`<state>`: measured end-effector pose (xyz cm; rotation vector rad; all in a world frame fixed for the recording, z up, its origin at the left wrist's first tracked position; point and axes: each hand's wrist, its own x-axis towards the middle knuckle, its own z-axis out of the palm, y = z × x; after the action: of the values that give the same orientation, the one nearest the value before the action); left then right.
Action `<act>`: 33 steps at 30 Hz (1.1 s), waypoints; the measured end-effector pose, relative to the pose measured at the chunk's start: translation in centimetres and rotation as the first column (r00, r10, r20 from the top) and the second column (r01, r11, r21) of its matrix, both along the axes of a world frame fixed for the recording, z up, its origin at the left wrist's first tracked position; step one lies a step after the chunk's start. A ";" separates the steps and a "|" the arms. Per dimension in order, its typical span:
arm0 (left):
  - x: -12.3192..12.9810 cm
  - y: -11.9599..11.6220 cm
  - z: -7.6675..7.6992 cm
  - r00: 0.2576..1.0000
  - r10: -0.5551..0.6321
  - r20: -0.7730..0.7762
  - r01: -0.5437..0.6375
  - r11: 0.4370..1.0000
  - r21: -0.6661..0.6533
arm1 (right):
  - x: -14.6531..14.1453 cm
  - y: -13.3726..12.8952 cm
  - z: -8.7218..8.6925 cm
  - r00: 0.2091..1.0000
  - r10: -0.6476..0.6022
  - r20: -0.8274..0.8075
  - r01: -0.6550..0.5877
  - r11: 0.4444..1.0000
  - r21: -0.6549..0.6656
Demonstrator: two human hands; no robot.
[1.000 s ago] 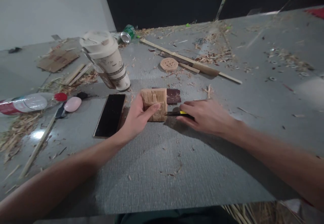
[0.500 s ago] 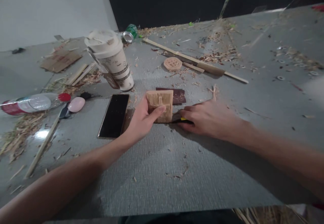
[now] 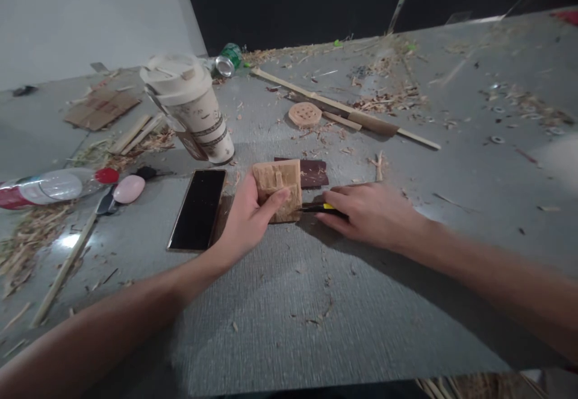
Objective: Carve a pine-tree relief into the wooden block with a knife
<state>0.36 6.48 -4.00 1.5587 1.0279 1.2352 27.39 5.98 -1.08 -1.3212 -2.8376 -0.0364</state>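
A light square wooden block (image 3: 289, 173) with carved relief is gripped by my left hand (image 3: 253, 209), thumb lying across its face. To the right, my right hand (image 3: 370, 212) is closed around a black and yellow knife (image 3: 329, 207), whose dark tip reaches the block's lower right edge. Behind the block lies a dark reddish-brown piece (image 3: 315, 173), partly hidden by it. A phone (image 3: 197, 209) with a black screen rests left of my left hand.
Beyond the hands stand a lidded paper cup (image 3: 198, 116), a round carved wooden piece (image 3: 304, 114), a long stick (image 3: 316, 96) and a green can (image 3: 229, 59). At left lie a plastic bottle (image 3: 58, 186), a pink oval object (image 3: 129, 189) and wood shavings (image 3: 34, 242).
The view has shifted slightly, and the tabletop objects appear a little further left. The knife now shows more of its dark front part at the block's edge. Both hands keep their holds.
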 end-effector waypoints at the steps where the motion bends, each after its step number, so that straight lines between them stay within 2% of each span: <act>1: 0.0 0.0 0.0 1.000 0.001 -0.004 -0.001 1.000 0.015 | -0.1 0.1 0.0 1.000 -0.003 0.003 0.003 1.000 -0.008; 6: 0.0 -0.1 0.3 0.999 -0.020 -0.031 0.022 0.999 0.048 | -0.5 0.5 0.6 0.999 0.022 0.026 -0.020 0.998 -0.055; 11: 0.1 0.2 0.4 1.000 -0.012 -0.001 0.012 1.000 -0.004 | -0.5 0.4 0.7 0.995 0.054 0.082 -0.048 0.996 -0.079; 16: 0.1 0.1 0.3 0.999 -0.036 0.021 0.037 0.999 -0.037 | -0.3 0.0 0.4 0.996 0.017 0.090 -0.012 0.999 -0.050; 22: 0.1 0.1 0.2 1.000 0.006 -0.016 -0.006 1.000 0.007 | -0.6 0.0 0.2 0.996 -0.032 0.079 0.034 0.999 -0.027; 30: 0.2 -0.2 0.5 0.999 -0.021 -0.028 0.021 1.000 0.015 | -0.6 0.5 0.4 0.997 0.023 0.077 -0.017 0.996 -0.082; 33: 0.1 0.0 0.3 1.000 0.002 -0.013 -0.002 1.000 -0.026 | -0.7 0.4 0.5 0.995 0.038 0.087 -0.031 0.996 -0.084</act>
<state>0.42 6.51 -3.74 1.5478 1.0509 1.2096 26.71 6.41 -0.53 -1.3170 -2.9660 0.0236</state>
